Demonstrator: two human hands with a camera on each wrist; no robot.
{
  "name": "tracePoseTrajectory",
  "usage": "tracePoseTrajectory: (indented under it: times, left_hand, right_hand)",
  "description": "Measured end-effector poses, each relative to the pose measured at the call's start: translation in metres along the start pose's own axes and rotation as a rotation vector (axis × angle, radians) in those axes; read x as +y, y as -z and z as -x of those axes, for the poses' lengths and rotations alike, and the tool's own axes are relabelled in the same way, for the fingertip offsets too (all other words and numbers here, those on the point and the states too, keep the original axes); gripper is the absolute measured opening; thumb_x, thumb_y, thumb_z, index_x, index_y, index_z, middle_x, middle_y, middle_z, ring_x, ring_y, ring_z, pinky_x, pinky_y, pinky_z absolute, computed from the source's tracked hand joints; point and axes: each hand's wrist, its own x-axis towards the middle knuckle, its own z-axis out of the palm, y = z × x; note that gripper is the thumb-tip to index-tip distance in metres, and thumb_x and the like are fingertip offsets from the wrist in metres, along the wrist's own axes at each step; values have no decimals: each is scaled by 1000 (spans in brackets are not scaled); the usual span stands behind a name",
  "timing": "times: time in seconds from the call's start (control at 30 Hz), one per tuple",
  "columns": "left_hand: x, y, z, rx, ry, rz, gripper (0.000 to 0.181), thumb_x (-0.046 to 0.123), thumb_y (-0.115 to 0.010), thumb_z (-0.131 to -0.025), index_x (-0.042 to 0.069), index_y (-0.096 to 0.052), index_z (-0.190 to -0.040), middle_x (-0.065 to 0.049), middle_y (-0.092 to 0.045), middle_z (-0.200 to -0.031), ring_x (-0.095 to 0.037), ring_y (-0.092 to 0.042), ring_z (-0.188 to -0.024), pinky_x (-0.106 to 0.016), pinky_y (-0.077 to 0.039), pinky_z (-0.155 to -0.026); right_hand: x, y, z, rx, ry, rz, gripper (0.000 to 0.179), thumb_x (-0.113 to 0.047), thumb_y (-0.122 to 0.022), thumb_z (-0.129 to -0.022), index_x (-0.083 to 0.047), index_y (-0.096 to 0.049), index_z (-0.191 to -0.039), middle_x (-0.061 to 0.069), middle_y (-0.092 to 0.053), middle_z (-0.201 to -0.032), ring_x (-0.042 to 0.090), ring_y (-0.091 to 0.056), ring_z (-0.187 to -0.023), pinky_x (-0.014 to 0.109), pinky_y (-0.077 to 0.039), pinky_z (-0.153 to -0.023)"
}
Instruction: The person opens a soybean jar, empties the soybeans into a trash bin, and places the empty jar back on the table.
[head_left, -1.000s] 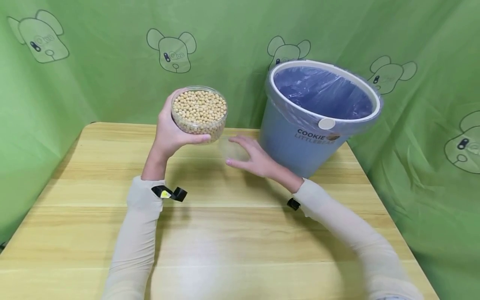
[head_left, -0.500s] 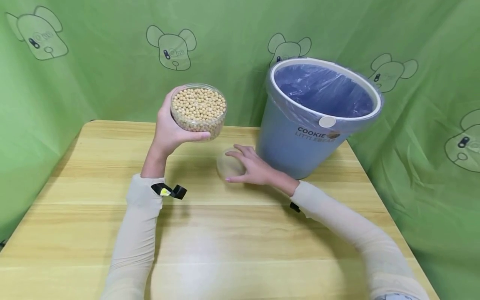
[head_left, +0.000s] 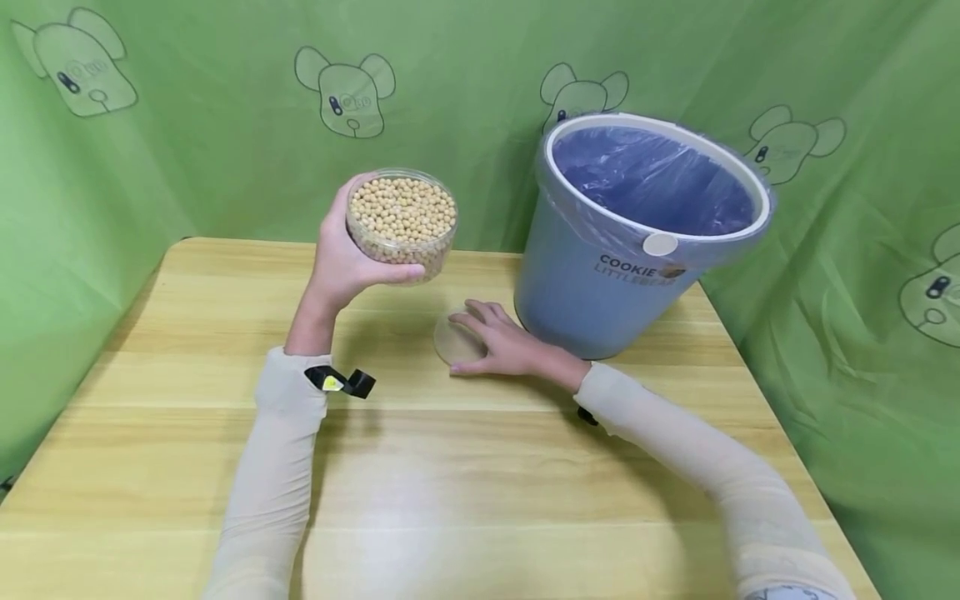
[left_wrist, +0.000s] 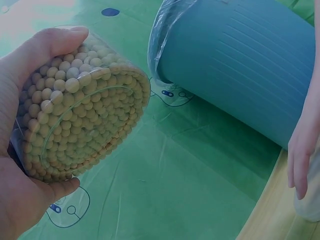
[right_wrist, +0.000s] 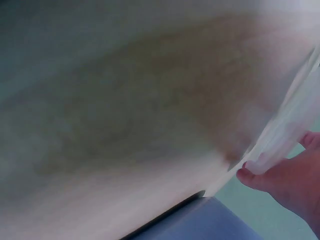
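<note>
My left hand (head_left: 337, 258) grips a clear round jar (head_left: 401, 250) full of pale soybeans (head_left: 405, 208), raised above the far part of the table and without a lid. From below, the left wrist view shows the beans through the jar's bottom (left_wrist: 90, 125), thumb and fingers round its side. To the right and lower, my right hand (head_left: 506, 343) holds a round translucent lid (head_left: 452, 343) close over the tabletop, thumb at its near edge and fingers at the far edge. In the right wrist view the thumb meets the edge of the lid (right_wrist: 280, 135).
A blue trash bin (head_left: 585, 292) lined with a clear bag stands at the back right, right behind my right hand. Green curtains (head_left: 247, 167) with mouse drawings hang behind the wooden table (head_left: 450, 475) and along its sides.
My right hand has moved down and slightly toward me with the lid, from beside the jar to the tabletop. The left hand keeps the jar nearly still.
</note>
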Motion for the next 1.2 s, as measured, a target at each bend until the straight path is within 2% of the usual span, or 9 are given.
tracePoseTrajectory:
  times: [0.27,1.03,1.2]
  left_hand:
    - [-2,-1,3,-14,20,-24,109,-10,-91,-53,-2,-40,-149,-18,-49,-148,-27,-51,-135,-40,-45,-118]
    - [0,-3,1,-29,21,-33,111,-10,-90,-53,-2,-38,-150,-19,-48,-149,-29,-49,-137,-41,-45,-119]
    - [-1,-3,1,-28,25,-39,110,-10,-90,-53,-2,-39,-150,-19,-48,-149,-30,-50,-137,-41,-45,-118]
  right_hand:
    - [0,-1,3,-79,-16,-3,99,-67,-72,-83,-25,-28,-161,21,-12,-169,44,-18,-153,64,-34,-119]
    - [0,4,-2,-63,3,23,98,-66,-73,-82,-24,-30,-160,23,-15,-168,46,-20,-153,66,-29,-121]
    - [-3,9,0,-20,24,28,98,-67,-74,-81,-23,-33,-159,23,-19,-167,43,-20,-153,65,-25,-124]
